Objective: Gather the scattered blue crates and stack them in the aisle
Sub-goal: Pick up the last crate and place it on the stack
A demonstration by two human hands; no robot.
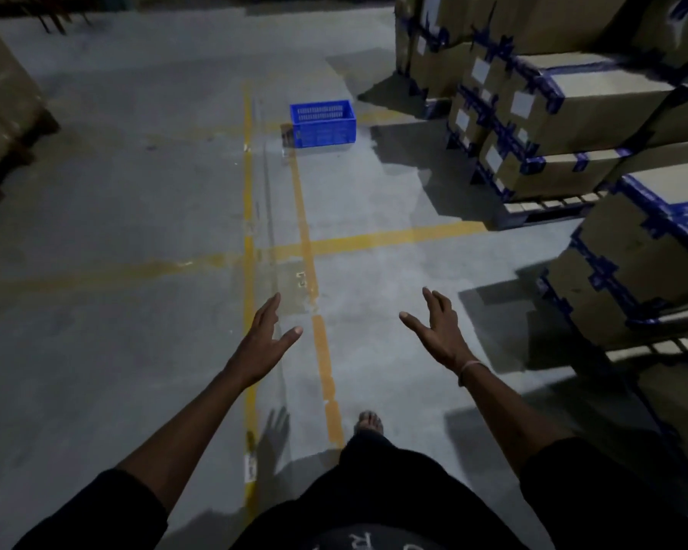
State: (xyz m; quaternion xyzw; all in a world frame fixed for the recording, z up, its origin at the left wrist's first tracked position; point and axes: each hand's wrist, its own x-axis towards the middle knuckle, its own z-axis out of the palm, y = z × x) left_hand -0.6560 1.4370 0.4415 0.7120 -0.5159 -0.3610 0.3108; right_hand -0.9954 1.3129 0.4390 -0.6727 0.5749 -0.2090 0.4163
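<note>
Ahead: blue crate [322, 123], upright, far on grey floor [136, 192], beside yellow line [248, 216]. Left hand [263, 343], right hand [437, 331]: outstretched, fingers spread, gripping nothing. Taped cartons [572, 113] stacked right.

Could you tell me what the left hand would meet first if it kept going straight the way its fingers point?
The left hand points up the aisle; nothing lies close ahead, only bare floor. The blue crate sits farther off, slightly right of that line, though depth is unclear.
</note>
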